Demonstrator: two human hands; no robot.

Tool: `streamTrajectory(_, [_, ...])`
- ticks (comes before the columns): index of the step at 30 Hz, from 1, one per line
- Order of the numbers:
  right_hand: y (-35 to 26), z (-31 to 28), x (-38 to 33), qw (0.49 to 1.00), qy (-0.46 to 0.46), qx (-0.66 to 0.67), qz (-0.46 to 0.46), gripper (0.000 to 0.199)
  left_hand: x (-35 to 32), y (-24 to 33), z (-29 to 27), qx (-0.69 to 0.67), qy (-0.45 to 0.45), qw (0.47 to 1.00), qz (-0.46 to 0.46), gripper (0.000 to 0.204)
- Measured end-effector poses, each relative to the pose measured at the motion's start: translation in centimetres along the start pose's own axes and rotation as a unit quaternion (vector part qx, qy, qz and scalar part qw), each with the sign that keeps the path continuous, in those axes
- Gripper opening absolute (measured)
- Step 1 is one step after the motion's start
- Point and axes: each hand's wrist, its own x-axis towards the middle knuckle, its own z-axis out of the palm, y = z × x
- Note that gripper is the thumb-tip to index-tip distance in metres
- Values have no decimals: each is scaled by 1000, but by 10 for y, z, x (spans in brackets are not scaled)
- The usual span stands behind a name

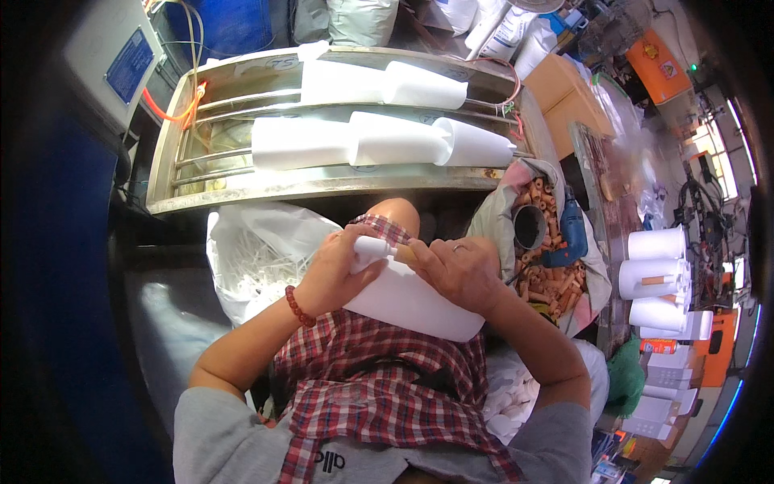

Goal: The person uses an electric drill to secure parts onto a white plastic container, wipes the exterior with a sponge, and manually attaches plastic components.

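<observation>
left hand point(334, 270): fingers curled tight round the narrow end of the white cone point(403, 294), bead bracelet point(299, 307) on the wrist
right hand point(459, 270): fingertips pinching a small brown tube point(405, 255) right at the cone's tip
cone: lying across the plaid lap point(363, 379), wide end pointing right
around: bag of white scraps point(258, 254) on the left, sack of brown tubes point(548, 274) on the right, 5 more cones on the steel tray point(322, 184) ahead

White cones point(379, 137) rest on a steel rack point(242, 189).
</observation>
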Motion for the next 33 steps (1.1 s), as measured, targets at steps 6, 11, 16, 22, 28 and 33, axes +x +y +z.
streamTrajectory(6, [-3, -5, 9, 955, -53, 276, 97, 36, -8, -2, 0, 20, 10, 999, 46, 49])
streamTrajectory(11, [-2, -8, 12, 910, -116, 370, 146, 32, -9, -3, -2, -4, -8, 998, 56, 46])
streamTrajectory(16, [-13, -3, 17, 996, -52, 67, 40, 25, -6, -5, -2, -36, -12, 997, 68, 50])
streamTrajectory(22, [-9, -5, 24, 969, -98, 221, 57, 26, -13, -14, 3, -29, -20, 995, 89, 65])
streamTrajectory(28, [-14, -1, 21, 942, -90, 303, 113, 25, -14, -16, 2, -35, -27, 995, 89, 69])
streamTrajectory(33, [-19, 3, 24, 1000, -3, -26, 17, 26, -11, -9, 2, -63, -29, 997, 22, 67])
